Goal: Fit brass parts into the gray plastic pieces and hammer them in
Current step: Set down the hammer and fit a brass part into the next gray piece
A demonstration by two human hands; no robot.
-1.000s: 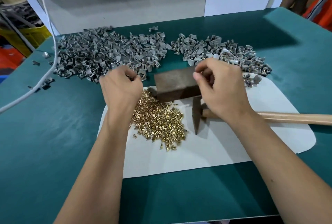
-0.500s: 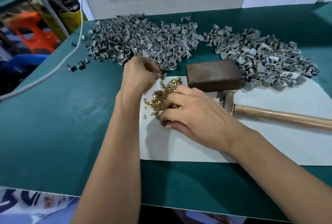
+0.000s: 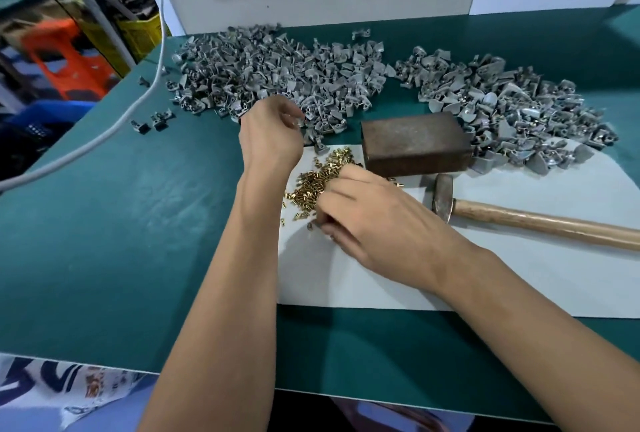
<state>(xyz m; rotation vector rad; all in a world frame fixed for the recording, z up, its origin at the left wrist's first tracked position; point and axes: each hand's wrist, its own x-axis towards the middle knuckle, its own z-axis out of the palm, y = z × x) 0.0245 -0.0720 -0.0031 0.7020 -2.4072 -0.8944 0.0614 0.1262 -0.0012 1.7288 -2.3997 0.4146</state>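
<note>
The green table [image 3: 104, 223] carried a white mat [image 3: 519, 279], two heaps of gray plastic pieces [image 3: 277, 74] along the far side, a brown block [image 3: 414, 144] and a wooden-handled hammer [image 3: 519, 220] lying untouched on the mat. The left hand [image 3: 270, 133] was at the near edge of the left heap, its fingers curled around a gray piece. The right hand [image 3: 367, 220] lay over the pile of brass parts [image 3: 315, 182] on the mat, fingers curled down into it; whether they gripped a part could not be determined.

body: two bare arms, no sleeves seen | left hand [image 3: 270, 133]: no glove, no ring, no watch | right hand [image 3: 374, 220]: no glove, no ring, no watch | clothes: light cloth with dark blue and orange print [image 3: 59, 390] at the bottom left, blurry, marks too fuzzy to read
</note>
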